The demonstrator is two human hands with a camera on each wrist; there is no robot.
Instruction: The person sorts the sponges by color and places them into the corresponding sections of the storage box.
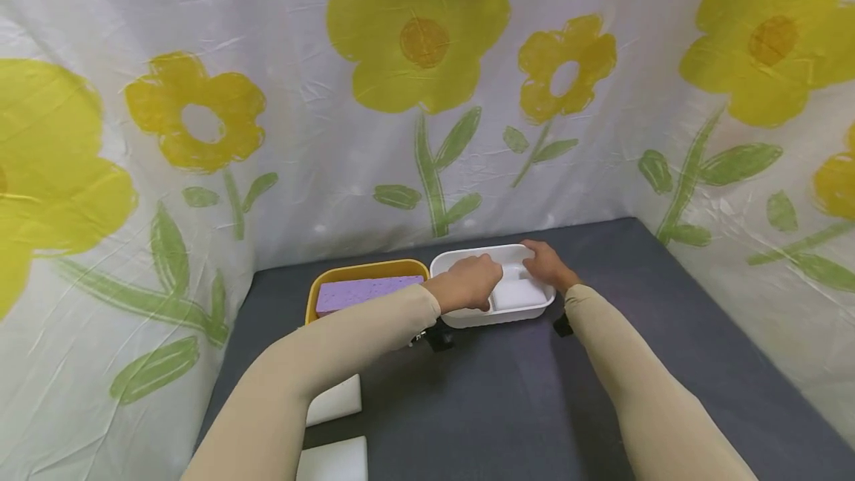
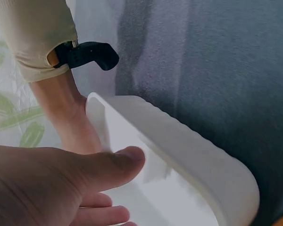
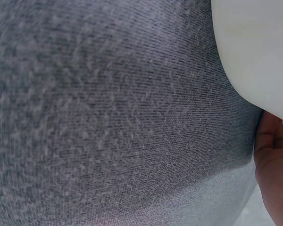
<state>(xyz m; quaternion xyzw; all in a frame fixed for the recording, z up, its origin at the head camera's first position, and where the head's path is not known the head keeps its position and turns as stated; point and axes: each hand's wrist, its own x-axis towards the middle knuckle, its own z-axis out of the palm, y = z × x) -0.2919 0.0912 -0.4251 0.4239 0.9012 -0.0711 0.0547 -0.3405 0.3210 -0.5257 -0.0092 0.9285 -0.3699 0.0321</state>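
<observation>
A white oblong tray [image 1: 504, 316] stands at the back of the dark table, a white block [image 1: 518, 293] lying in its right part. My right hand [image 1: 549, 266] grips the tray's far right end; in the right wrist view only part of that hand [image 3: 273, 160] shows beside the white wall. Over the tray's left part is my left hand [image 1: 470, 282]. Its thumb [image 2: 115, 167] reaches forward above the tray [image 2: 179, 146] in the left wrist view, apart from the loosely bent fingers [image 2: 101, 215], and nothing shows between them. The tray's left floor is partly hidden by this hand.
Left of the white tray sits a yellow tray [image 1: 361, 270] with a purple sponge [image 1: 367, 292] in it. Two white flat blocks [image 1: 337, 399] [image 1: 337, 460] lie near the front left. A flowered curtain [image 1: 300, 191] borders the table at the back and sides.
</observation>
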